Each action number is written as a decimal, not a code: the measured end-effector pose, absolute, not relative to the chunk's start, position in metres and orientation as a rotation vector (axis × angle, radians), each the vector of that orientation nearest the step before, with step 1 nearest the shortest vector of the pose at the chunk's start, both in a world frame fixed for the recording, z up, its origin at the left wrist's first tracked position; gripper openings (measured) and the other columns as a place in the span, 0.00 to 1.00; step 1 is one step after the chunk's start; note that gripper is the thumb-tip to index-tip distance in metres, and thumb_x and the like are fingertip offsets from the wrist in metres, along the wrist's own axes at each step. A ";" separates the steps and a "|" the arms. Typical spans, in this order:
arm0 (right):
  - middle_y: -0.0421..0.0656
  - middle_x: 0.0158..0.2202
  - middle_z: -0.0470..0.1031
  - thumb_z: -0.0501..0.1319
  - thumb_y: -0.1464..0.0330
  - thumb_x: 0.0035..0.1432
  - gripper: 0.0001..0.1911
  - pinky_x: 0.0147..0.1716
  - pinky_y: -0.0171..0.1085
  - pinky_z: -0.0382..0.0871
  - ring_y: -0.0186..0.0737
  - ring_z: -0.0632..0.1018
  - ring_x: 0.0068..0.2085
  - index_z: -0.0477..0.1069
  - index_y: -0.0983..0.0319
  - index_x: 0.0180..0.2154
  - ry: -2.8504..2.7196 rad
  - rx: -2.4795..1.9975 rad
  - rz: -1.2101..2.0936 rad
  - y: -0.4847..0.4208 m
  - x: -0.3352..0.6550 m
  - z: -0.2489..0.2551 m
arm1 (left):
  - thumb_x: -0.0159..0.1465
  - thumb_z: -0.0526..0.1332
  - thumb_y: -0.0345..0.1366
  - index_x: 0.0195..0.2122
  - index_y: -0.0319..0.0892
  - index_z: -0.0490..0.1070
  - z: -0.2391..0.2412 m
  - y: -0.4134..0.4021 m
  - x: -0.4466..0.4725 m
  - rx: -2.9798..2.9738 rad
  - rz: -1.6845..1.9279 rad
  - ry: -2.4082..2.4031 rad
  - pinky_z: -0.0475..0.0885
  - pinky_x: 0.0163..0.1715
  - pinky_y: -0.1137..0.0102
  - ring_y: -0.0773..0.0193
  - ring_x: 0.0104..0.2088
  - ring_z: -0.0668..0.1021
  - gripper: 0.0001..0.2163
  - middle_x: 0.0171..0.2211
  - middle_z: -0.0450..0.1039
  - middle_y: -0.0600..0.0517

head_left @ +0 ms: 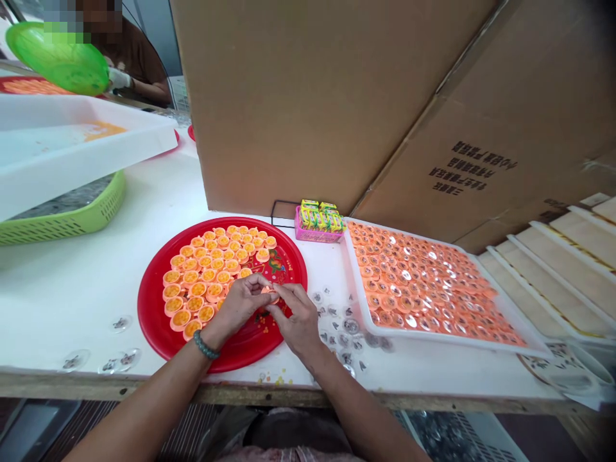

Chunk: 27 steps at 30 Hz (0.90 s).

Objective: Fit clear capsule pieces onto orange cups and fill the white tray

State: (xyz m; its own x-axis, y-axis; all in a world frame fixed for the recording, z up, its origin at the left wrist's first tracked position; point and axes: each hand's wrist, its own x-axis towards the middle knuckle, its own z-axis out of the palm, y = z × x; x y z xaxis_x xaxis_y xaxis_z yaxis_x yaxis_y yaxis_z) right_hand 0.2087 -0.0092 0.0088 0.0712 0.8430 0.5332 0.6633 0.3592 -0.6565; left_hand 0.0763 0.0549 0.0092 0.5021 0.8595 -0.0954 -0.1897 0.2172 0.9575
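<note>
Over the right part of a round red tray [158,327], my left hand [240,308] and my right hand [301,321] meet at the fingertips. Both pinch a small round orange plastic case [269,292], mostly covered by the fingers. Rows of similar orange cases [208,275] with yellow-orange contents fill the left and upper tray. To the right of my right hand, clear round covers [351,326] with small dark prints lie scattered on the white table. A few more clear covers [129,358] lie left of the tray. My left wrist wears a beaded bracelet.
A white tray [359,282] full of orange cases with clear tops stands at right. Behind are a pink basket [317,236] of small yellow-green packets and tall cardboard [308,115]. At left stand a white bin [86,167] and green basket [108,205]; a person holds a green basin [58,58].
</note>
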 end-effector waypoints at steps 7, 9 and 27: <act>0.44 0.42 0.72 0.60 0.72 0.56 0.19 0.45 0.38 0.70 0.38 0.74 0.44 0.70 0.56 0.51 -1.686 -1.328 0.572 -0.010 0.228 0.020 | 0.48 0.69 0.35 0.38 0.41 0.68 0.010 0.057 0.077 1.129 0.814 0.764 0.70 0.31 0.71 0.65 0.30 0.75 0.17 0.31 0.74 0.53; 0.44 0.43 0.72 0.58 0.71 0.58 0.16 0.46 0.38 0.69 0.37 0.74 0.46 0.72 0.55 0.48 -1.620 -1.314 0.718 -0.008 0.234 0.026 | 0.49 0.69 0.37 0.39 0.40 0.69 0.011 0.057 0.076 1.154 0.789 0.775 0.70 0.34 0.70 0.63 0.33 0.76 0.17 0.33 0.75 0.50; 0.39 0.26 0.77 0.61 0.66 0.52 0.06 0.32 0.34 0.68 0.36 0.75 0.29 0.76 0.60 0.28 -1.286 -1.455 0.910 0.009 0.223 0.016 | 0.52 0.65 0.35 0.43 0.40 0.67 0.008 0.053 0.075 1.374 0.778 0.879 0.67 0.28 0.72 0.63 0.29 0.75 0.17 0.31 0.74 0.51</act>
